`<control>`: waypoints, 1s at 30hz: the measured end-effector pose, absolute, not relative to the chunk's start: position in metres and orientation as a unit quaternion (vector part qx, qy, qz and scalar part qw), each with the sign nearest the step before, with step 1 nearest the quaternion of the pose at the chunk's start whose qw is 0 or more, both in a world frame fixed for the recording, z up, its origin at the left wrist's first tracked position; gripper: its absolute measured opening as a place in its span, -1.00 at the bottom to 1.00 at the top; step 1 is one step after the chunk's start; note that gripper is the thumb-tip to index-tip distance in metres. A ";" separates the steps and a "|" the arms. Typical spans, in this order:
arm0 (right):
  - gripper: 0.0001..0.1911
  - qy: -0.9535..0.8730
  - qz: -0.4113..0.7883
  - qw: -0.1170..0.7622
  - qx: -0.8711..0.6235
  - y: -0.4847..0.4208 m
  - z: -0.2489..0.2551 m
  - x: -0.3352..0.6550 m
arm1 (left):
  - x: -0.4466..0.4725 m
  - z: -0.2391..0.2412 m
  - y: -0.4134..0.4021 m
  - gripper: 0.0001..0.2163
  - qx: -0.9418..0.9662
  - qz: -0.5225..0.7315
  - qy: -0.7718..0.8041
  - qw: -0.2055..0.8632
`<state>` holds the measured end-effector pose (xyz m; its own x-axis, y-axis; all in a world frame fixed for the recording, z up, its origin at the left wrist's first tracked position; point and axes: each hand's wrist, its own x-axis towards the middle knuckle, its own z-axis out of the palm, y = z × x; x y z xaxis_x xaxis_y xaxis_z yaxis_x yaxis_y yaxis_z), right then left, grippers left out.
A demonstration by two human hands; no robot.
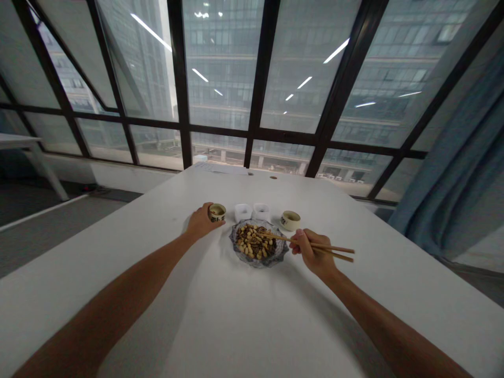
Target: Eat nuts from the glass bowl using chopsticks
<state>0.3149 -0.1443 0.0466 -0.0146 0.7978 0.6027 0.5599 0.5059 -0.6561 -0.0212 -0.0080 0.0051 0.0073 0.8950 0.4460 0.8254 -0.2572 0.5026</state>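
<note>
My left hand [202, 221] is wrapped round the left side of a small ceramic cup [217, 212] with dark characters on it. A pair of wooden chopsticks [333, 251] is gripped in my right hand [315, 251]. Their tips reach into the heap of peanuts and dark brown pieces [255, 242]; whether they pinch a piece is too small to tell. That heap lies in a clear glass bowl [280, 256] with a wavy rim, between my two hands. A second, similar ceramic cup [290, 221] stands just beyond my right hand.
Two small white square containers [243, 212] stand side by side behind the bowl. Papers [224, 169] and a small brown disc [273, 177] lie at the white table's far end. Windows rise beyond, with a blue curtain [452, 157] on the right.
</note>
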 end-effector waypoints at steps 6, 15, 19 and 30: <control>-0.48 -0.778 -0.009 0.444 -0.444 -0.139 0.045 0.305 | -0.020 0.007 -0.009 -0.28 0.703 0.347 0.619 0.054; -0.62 -0.841 -0.107 0.371 -0.379 -0.136 0.040 0.307 | -0.021 0.006 -0.009 -0.28 0.703 0.348 0.617 0.061; -0.61 -0.851 -0.089 0.366 -0.367 -0.133 0.038 0.307 | -0.021 0.007 -0.010 -0.29 0.704 0.348 0.616 0.066; -0.59 -0.854 -0.084 0.374 -0.351 -0.130 0.034 0.307 | -0.020 0.009 -0.012 -0.29 0.699 0.344 0.622 0.078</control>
